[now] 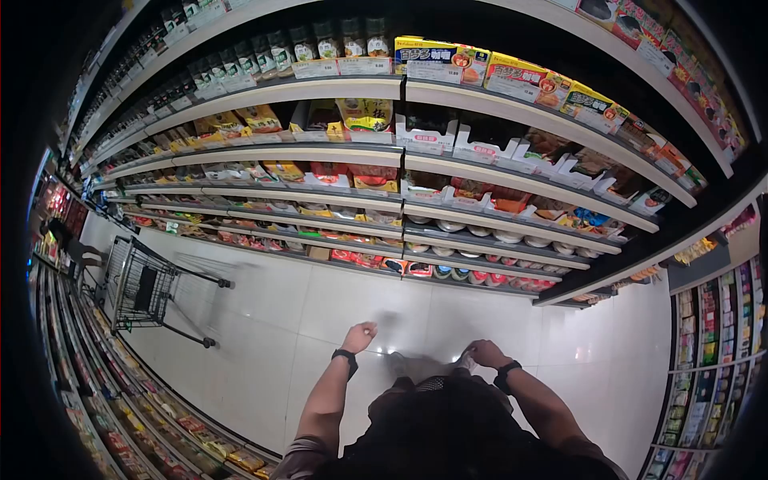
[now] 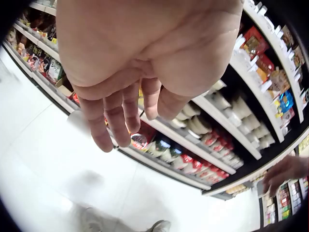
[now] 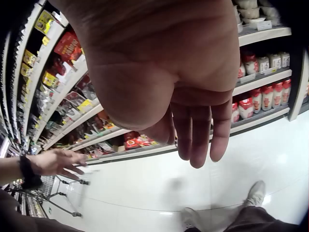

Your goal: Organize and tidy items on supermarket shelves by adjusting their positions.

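My left hand [image 1: 362, 336] hangs in front of my body over the pale floor, wearing a dark wristband. Its fingers [image 2: 115, 118] are relaxed and slightly bent in the left wrist view, and nothing shows in the palm. To the right, my right hand [image 1: 486, 353] hangs low as well, with a dark band at the wrist. In the right wrist view its fingers [image 3: 195, 130] point loosely downward and hold nothing. Both hands are apart from the shelves. Nearest ahead is the grocery shelving [image 1: 404, 156], its lowest tier lined with red-capped jars [image 3: 256, 100] and packets.
A black wire shopping cart [image 1: 144, 288] stands to the left in the aisle. Curry boxes [image 1: 436, 60] and spice bottles [image 1: 324, 40] fill the upper shelf. More stocked shelves [image 1: 720, 360] rise at the right. A person [image 1: 72, 244] stands at the far left. My shoes [image 3: 256, 193] are on the tiled floor.
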`<state>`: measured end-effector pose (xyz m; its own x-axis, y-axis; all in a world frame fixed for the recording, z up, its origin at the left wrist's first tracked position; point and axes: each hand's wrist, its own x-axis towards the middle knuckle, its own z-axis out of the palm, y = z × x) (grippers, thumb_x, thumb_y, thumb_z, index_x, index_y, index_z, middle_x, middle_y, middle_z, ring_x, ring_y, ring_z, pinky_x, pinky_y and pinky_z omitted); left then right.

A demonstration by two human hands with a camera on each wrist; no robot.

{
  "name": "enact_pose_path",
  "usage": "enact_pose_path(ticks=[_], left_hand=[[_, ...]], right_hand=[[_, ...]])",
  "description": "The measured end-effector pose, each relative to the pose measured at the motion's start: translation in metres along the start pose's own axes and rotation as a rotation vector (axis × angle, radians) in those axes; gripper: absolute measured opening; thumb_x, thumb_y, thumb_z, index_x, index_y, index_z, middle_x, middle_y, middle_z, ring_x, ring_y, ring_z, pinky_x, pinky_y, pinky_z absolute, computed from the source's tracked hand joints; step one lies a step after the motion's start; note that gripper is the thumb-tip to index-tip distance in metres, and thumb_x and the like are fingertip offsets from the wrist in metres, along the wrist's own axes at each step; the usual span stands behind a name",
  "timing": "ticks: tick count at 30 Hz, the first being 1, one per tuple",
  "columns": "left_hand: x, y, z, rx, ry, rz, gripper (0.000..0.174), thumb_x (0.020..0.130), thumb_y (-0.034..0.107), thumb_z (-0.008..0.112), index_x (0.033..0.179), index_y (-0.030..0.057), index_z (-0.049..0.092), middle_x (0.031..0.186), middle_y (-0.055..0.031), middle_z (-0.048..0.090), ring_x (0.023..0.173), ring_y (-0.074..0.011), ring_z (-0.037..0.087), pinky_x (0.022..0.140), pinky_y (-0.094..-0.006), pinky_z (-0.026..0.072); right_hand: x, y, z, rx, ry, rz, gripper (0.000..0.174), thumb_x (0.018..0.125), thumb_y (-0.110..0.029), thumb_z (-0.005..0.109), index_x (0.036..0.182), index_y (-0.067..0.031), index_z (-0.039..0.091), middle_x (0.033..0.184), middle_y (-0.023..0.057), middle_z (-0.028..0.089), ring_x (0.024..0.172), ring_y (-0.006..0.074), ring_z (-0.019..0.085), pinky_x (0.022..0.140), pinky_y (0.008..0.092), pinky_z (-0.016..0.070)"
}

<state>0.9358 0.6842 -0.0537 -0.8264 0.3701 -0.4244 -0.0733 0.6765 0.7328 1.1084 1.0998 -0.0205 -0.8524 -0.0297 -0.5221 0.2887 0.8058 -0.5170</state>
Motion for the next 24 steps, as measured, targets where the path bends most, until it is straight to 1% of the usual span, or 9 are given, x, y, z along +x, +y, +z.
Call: enact_pose_path(ticks=[3,5,7,11,14,15,20,23,24], left_hand=[[-0.019,-0.103,0.030,0.190,-0.138,-0.151,0.041,0.090,0.040,0.064,0.120,0.0127,0.072,0.119,-0.0146,0.071,0.112,-0.0337,0.067,0.100,-0.0401,0.0523],[-0.063,-0.119,0.032,0.308,-0.216,-0.301,0.042,0.089,0.040,0.064,0.121,0.0145,0.072,0.120,-0.0147,0.071,0.113,-0.0349,0.066,0.101,-0.0407,0.0520],[-0.110,-0.136,0.044,0.287,-0.210,-0.367,0.040,0.088,0.038,0.064,0.119,0.0139,0.073,0.118,-0.0159,0.071,0.112,-0.0350,0.067,0.100,-0.0408,0.0522],[-0.199,-0.146,0.080,-0.037,-0.226,-0.657,0.038,0.089,0.035,0.063,0.116,0.0111,0.075,0.108,-0.0143,0.075,0.095,-0.0286,0.072,0.080,-0.0414,0.0600],[-0.216,-0.148,0.108,-0.038,-0.317,-0.777,0.043,0.092,0.033,0.064,0.129,0.0108,0.067,0.111,-0.0104,0.072,0.087,-0.0230,0.073,0.068,-0.0367,0.0610],[-0.212,-0.143,0.116,-0.066,-0.310,-0.760,0.043,0.093,0.032,0.063,0.129,0.0102,0.067,0.111,-0.0105,0.072,0.087,-0.0229,0.073,0.068,-0.0368,0.0610],[-0.192,-0.071,0.146,-0.099,-0.276,-0.598,0.041,0.094,0.030,0.061,0.128,0.0078,0.067,0.109,-0.0103,0.072,0.086,-0.0220,0.073,0.068,-0.0357,0.0599],[-0.160,-0.032,0.164,-0.021,-0.233,-0.409,0.042,0.092,0.034,0.062,0.125,0.0102,0.070,0.092,-0.0085,0.076,0.081,-0.0187,0.073,0.073,-0.0353,0.0593],[-0.152,-0.024,0.165,0.005,-0.219,-0.376,0.043,0.091,0.034,0.063,0.125,0.0092,0.070,0.094,-0.0094,0.077,0.082,-0.0192,0.074,0.076,-0.0349,0.0588]], right_hand=[[-0.017,-0.041,-0.006,0.073,-0.011,-0.030,0.027,0.091,-0.026,0.060,0.108,-0.0099,0.075,0.101,0.0191,0.073,0.096,0.0379,0.069,0.089,0.0465,0.0550],[-0.019,-0.046,-0.002,0.070,-0.018,-0.042,0.026,0.092,-0.025,0.060,0.107,-0.0101,0.075,0.101,0.0188,0.073,0.096,0.0380,0.069,0.089,0.0462,0.0551],[-0.023,-0.015,0.016,0.022,0.001,-0.076,0.025,0.092,-0.025,0.060,0.105,-0.0102,0.075,0.100,0.0183,0.073,0.096,0.0377,0.069,0.089,0.0459,0.0552],[-0.062,0.068,0.031,-0.089,-0.081,0.054,0.025,0.090,-0.022,0.060,0.103,-0.0083,0.076,0.094,0.0155,0.075,0.088,0.0320,0.073,0.084,0.0425,0.0583],[-0.110,0.108,0.035,0.174,-0.107,0.421,0.029,0.089,-0.021,0.056,0.104,-0.0067,0.077,0.085,0.0146,0.076,0.074,0.0252,0.074,0.073,0.0382,0.0608],[-0.124,0.123,0.040,0.177,-0.085,0.406,0.032,0.088,-0.020,0.053,0.105,-0.0055,0.076,0.078,0.0137,0.075,0.065,0.0202,0.073,0.064,0.0345,0.0608],[-0.192,0.156,0.058,0.308,-0.105,0.504,0.029,0.090,-0.019,0.058,0.110,-0.0056,0.074,0.086,0.0114,0.076,0.072,0.0191,0.075,0.063,0.0331,0.0616],[-0.226,0.173,0.076,0.329,-0.177,0.516,0.029,0.091,-0.020,0.061,0.113,-0.0062,0.073,0.091,0.0102,0.076,0.076,0.0185,0.076,0.064,0.0323,0.0624],[-0.225,0.174,0.075,0.312,-0.146,0.488,0.026,0.090,-0.021,0.056,0.102,-0.0055,0.074,0.085,0.0099,0.075,0.072,0.0191,0.074,0.063,0.0337,0.0609]])
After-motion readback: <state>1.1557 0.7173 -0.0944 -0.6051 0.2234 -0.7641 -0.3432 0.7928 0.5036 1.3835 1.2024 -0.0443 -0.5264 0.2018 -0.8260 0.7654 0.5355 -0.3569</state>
